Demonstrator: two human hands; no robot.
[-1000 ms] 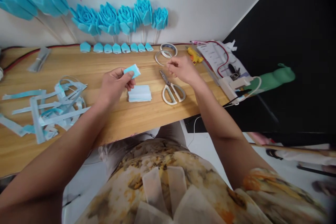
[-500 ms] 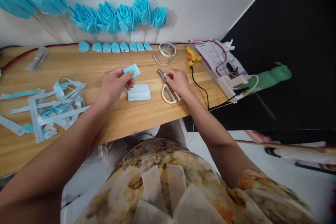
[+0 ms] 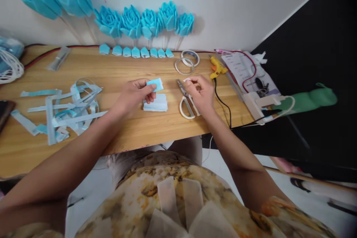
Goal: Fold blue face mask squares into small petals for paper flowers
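My left hand (image 3: pixel 139 93) pinches a small light-blue fabric piece (image 3: pixel 155 84) between thumb and fingers, its edge whitish. Just below it on the table lies a stack of pale-blue fabric pieces (image 3: pixel 155 103). My right hand (image 3: pixel 200 91) is closed over the table, with a small white scrap (image 3: pixel 186 80) at its fingertips; what the scrap is made of I cannot tell. Scissors with white handles (image 3: pixel 187 107) lie beneath and beside that hand, their blades pointing away from me.
Blue fabric flowers (image 3: pixel 130 22) on sticks lean along the wall, above a row of small folded blue pieces (image 3: pixel 135 52). Two tape rolls (image 3: pixel 192 52), a yellow glue gun (image 3: pixel 217 67) and a power strip (image 3: pixel 255 106) are to the right. Cut strips (image 3: pixel 52 119) lie left.
The view has shifted left, so everything appears further right. My right hand has lifted a little off the scissors with the white scrap. My left hand keeps its blue piece.
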